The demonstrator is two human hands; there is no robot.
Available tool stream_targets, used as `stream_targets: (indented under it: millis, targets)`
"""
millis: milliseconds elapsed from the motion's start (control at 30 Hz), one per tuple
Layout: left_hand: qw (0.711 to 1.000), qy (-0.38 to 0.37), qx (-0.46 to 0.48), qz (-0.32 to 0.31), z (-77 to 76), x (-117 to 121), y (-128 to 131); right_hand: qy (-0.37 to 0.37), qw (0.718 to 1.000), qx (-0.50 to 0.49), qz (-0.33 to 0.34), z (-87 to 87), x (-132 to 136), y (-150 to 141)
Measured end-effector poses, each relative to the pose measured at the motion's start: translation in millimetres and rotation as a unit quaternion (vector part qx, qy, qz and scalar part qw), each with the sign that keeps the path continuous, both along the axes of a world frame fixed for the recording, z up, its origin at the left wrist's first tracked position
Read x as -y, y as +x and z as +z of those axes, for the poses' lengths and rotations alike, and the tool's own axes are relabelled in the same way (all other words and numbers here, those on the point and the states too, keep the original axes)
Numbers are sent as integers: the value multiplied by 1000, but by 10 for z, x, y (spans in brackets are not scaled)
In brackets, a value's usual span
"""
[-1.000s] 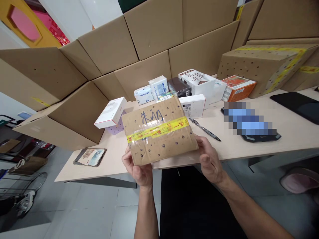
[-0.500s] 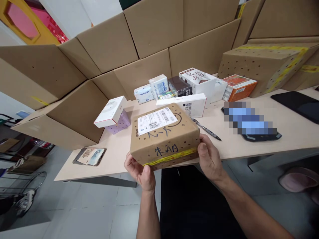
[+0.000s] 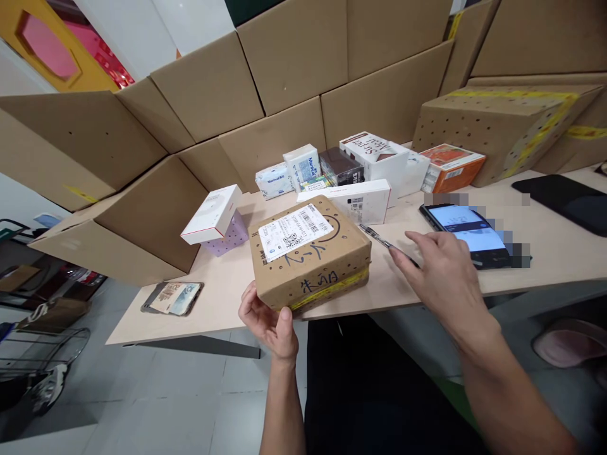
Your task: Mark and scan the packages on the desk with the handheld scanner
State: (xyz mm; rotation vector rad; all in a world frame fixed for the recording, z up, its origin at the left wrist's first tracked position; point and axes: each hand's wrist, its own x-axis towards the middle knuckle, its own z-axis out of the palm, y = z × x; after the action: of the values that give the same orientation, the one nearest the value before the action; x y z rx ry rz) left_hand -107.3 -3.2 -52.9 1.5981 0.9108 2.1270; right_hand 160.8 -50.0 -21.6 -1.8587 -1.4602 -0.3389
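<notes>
A brown cardboard parcel (image 3: pixel 310 253) with a white shipping label, pen marks and yellow tape rests on the near edge of the light table (image 3: pixel 222 284). My left hand (image 3: pixel 270 319) grips its near left corner from below, thumb up against the side. Off the parcel, my right hand (image 3: pixel 441 278) hovers with fingers stretched out over a pen (image 3: pixel 374 235) lying on the table to the parcel's right. Nothing is in that hand.
A phone (image 3: pixel 467 230) with a lit screen lies right of the pen. Several small product boxes (image 3: pixel 365 170) stand behind the parcel, a white box on a purple one (image 3: pixel 215 218) to the left. Large cartons wall the table's back. A clear case with banknotes (image 3: pixel 171 298) lies near left.
The parcel was turned from its taped face to label side up and set down on the table edge. My right hand let go and moved right toward the pen.
</notes>
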Motion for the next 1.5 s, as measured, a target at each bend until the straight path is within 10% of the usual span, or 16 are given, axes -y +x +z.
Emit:
stream_targets:
  millis: [267,533,733,933,1167,1500]
  targets:
    - [950,195,-174,171,540,179,87,-165,979,118,-13,-16,-107,70]
    - [864,122,-457,175,1170,392,312,23,985,-168,39,225,-190,68]
    - [888,43,-435,142,1121,276,433,244,863,-402,182,702,-300,-84]
    - [857,56,-481,177,1084,239,434,148,779,-449,412,1151,-592,-328]
    - [885,40,-435,161,1081,229,469,-55,774,-389,496,1453,-805,-635]
    - [855,72,-469,209,1040,229,460,-33,844,-264,466,1381,-750,-648]
